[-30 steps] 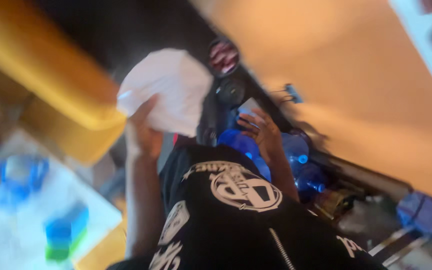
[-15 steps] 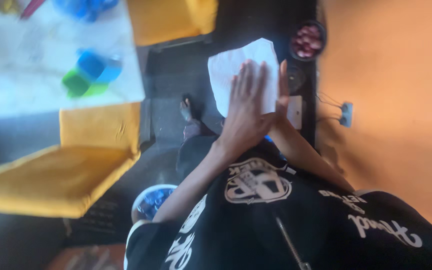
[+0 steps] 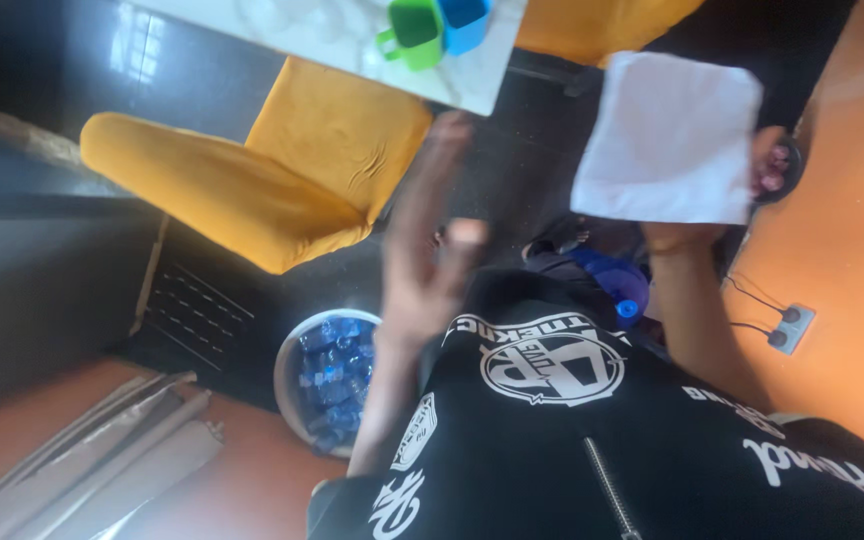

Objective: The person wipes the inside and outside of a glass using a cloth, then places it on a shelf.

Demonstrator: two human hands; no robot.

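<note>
A white folded cloth (image 3: 667, 140) is held up in front of my chest. My right hand (image 3: 674, 238) grips its lower edge and is mostly hidden behind it, with the forearm running down to my black printed shirt (image 3: 552, 440). My left hand (image 3: 430, 255) hovers to the left of the cloth, apart from it. Its fingers are stretched out and blurred, and it holds nothing.
A yellow upholstered chair (image 3: 252, 190) stands by a white marble table (image 3: 352, 45) bearing a green cup (image 3: 414, 25) and a blue cup (image 3: 464, 14). A round tub of blue items (image 3: 327, 380) sits on the dark floor. A blue bottle (image 3: 612, 282), a wall socket (image 3: 790, 328) and cardboard strips (image 3: 82, 450) are nearby.
My left hand has lifted off the cloth, where it lay flat, and moved away to the left. The cloth stays in my right hand. The camera view has swung.
</note>
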